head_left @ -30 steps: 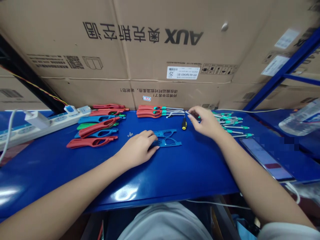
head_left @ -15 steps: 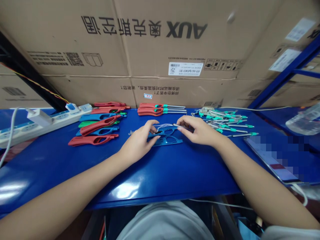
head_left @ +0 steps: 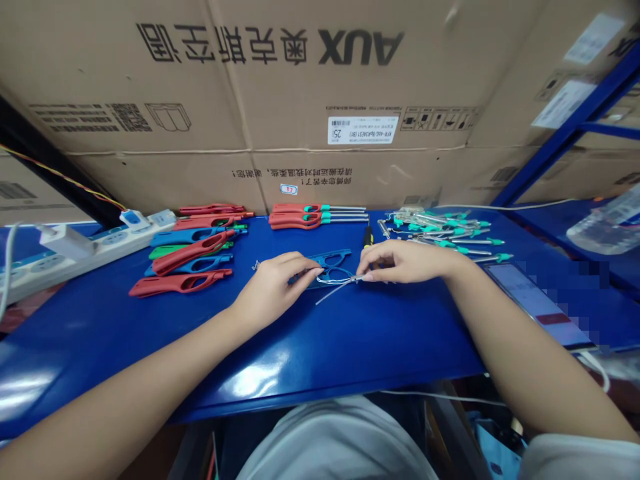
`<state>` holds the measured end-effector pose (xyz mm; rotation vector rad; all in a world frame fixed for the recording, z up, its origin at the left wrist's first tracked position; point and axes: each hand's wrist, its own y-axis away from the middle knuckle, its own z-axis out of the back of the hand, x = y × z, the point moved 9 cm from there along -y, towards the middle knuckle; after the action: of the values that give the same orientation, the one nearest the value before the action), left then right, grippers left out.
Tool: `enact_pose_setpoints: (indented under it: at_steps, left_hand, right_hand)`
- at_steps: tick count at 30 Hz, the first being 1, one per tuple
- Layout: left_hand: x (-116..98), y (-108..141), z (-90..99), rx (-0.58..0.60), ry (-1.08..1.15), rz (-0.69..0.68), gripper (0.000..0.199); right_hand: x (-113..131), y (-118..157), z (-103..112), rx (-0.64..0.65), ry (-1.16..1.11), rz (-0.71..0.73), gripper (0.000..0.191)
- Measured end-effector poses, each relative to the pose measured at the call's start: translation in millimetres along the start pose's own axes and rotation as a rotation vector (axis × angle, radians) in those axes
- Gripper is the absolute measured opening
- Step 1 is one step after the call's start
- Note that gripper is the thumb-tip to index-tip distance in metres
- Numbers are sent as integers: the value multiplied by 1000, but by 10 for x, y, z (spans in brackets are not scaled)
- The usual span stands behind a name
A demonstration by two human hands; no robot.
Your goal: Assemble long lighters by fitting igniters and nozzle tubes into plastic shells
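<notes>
Blue plastic lighter handle halves [head_left: 334,259] lie on the table between my two hands. My left hand [head_left: 280,283] is at their left end, thumb and forefinger closed in a pinch; what lies between those fingertips is too small to make out. Thin white wires [head_left: 333,281] loop from beside the left fingertips across to my right hand [head_left: 403,261]. Its thumb and forefinger pinch the wires' right end, where a thin, pale, straight strand [head_left: 330,295] sticks out toward the lower left. Just behind the right hand shows a black-and-yellow tool handle [head_left: 369,236], partly covered.
Red, blue and green lighter handles [head_left: 193,253] lie at left beside a white power strip [head_left: 120,241]. Assembled red lighters [head_left: 290,217] rest at the back. Metal tubes with green parts [head_left: 450,230] pile up at right, near a phone [head_left: 535,300]. Cardboard [head_left: 300,93] stands behind.
My right hand has come slightly toward me, and the pale strand now shows below its fingertips. The tool handle behind it has come into view. The camera view has shifted slightly.
</notes>
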<state>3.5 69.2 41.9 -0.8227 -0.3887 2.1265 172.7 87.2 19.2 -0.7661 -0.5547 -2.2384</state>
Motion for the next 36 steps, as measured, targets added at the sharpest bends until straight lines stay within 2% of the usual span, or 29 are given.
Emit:
enact_pose_setpoints:
  at_steps: [4,9,20,28,36]
  left_hand:
    - [54,3,-127,105,-13,5,19]
    - [125,27,-208,159,-23,31,22]
    - [220,32,-220,120,32,121,20]
    - [239,40,-231,87,42,138,18]
    - [252,38,-247,87,9,152,17]
  right_hand:
    - [-129,11,15,-3,-62,-111,28]
    - [-255,5,29,-5,26,-158,21]
    - [-284,-31,55,-66,135,-109,18]
    - [-235,-58,59,-112,303,-39,14]
    - [-63,-83,-30,-89,509,-117,17]
